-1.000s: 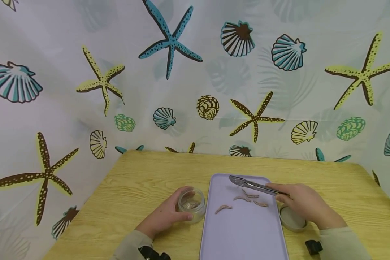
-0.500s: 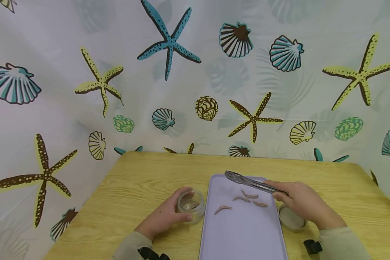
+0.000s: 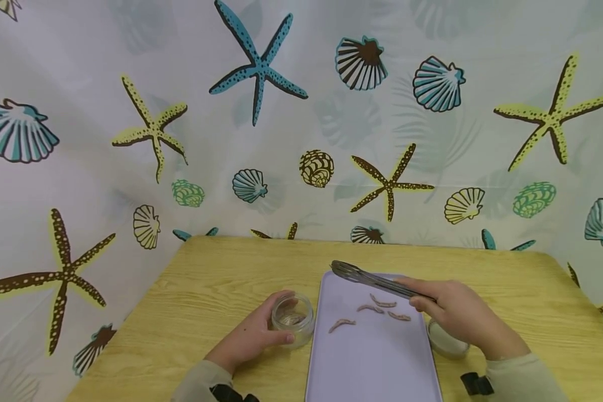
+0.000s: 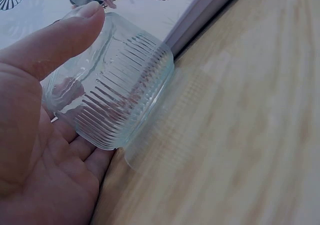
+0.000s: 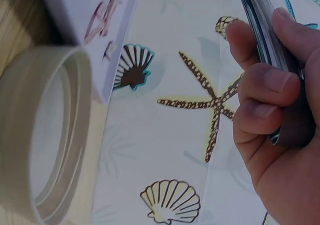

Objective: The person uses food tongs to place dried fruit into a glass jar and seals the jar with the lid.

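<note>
My left hand (image 3: 253,332) holds a clear ribbed glass jar (image 4: 127,85) upright on the table, thumb on one side and fingers behind. The jar has no lid on, and some brownish matter shows low inside it. My right hand (image 3: 454,310) grips metal tongs (image 3: 377,282) by their handle end, over the upper part of a lavender tray (image 3: 372,363). The tongs' tips point left, past the tray's top left corner. In the left wrist view, a small pinkish bit (image 4: 108,3) shows at the tips. Several thin, curved brownish strips (image 3: 341,324) lie on the tray.
A round, pale jar lid (image 3: 447,349) lies right of the tray, under my right hand, its hollow side up. The wood-grain table (image 3: 221,279) extends beyond the tray on both sides. Behind it hangs a white curtain (image 3: 281,139) printed with starfish and shells.
My right hand has moved the tongs left and slightly up, so their tips now reach over the tray's left edge. The left hand and jar stay in place; the whole view shifts slightly.
</note>
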`<move>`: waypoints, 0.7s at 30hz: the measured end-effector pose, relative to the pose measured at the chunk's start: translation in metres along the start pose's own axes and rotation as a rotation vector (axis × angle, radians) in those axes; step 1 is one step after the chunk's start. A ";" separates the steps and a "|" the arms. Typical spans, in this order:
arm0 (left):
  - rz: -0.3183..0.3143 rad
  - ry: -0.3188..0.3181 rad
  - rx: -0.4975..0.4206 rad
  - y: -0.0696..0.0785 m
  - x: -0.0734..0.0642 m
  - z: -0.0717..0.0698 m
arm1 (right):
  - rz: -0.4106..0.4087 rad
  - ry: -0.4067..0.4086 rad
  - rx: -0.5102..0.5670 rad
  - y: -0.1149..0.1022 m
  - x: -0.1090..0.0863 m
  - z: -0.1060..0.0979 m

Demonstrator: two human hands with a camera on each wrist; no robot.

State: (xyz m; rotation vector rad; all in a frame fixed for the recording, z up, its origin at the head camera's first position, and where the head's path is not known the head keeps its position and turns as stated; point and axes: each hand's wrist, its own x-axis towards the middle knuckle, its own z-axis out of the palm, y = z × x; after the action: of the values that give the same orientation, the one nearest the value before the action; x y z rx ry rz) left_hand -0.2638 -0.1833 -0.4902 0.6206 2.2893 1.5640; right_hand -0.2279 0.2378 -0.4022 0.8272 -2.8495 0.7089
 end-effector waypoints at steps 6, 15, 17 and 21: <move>0.006 -0.008 -0.019 0.001 0.000 0.001 | -0.075 0.015 0.000 -0.019 0.002 0.003; -0.012 0.011 -0.003 0.000 0.000 0.001 | -0.174 0.049 -0.009 -0.046 0.005 0.012; -0.015 0.014 -0.003 0.000 0.000 0.001 | -0.196 0.052 -0.022 -0.049 0.006 0.014; -0.018 0.015 -0.007 0.001 0.000 0.002 | -0.220 0.066 -0.038 -0.051 0.005 0.020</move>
State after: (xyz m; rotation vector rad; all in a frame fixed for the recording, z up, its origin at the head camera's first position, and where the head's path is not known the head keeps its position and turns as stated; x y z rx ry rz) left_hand -0.2624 -0.1813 -0.4901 0.5869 2.2929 1.5734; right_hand -0.2047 0.1883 -0.3977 1.0692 -2.6498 0.6388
